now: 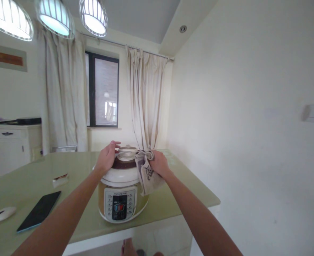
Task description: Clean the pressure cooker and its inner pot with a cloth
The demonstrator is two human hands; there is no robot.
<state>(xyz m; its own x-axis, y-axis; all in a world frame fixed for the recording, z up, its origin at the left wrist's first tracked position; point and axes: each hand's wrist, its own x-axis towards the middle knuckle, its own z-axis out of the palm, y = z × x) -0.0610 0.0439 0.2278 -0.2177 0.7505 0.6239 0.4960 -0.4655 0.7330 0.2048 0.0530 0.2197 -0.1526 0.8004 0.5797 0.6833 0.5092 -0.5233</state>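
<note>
A white and gold electric cooker (pixel 121 199) with a control panel on its front stands near the front edge of the green table (pixel 183 192). My left hand (pixel 107 156) rests on the left side of its lid, fingers curved over the top by the lid knob (pixel 127 151). My right hand (pixel 159 163) is closed on a crumpled grey cloth (pixel 146 174), pressed against the lid's right side. The cloth hangs down over the cooker's right flank.
A dark phone or tablet (pixel 39 210) and a small white oval device (pixel 2 214) lie on the table's left. A small packet (pixel 60 180) sits further back. A white cabinet (pixel 10 147) stands at left, curtains and a window behind, a wall close on the right.
</note>
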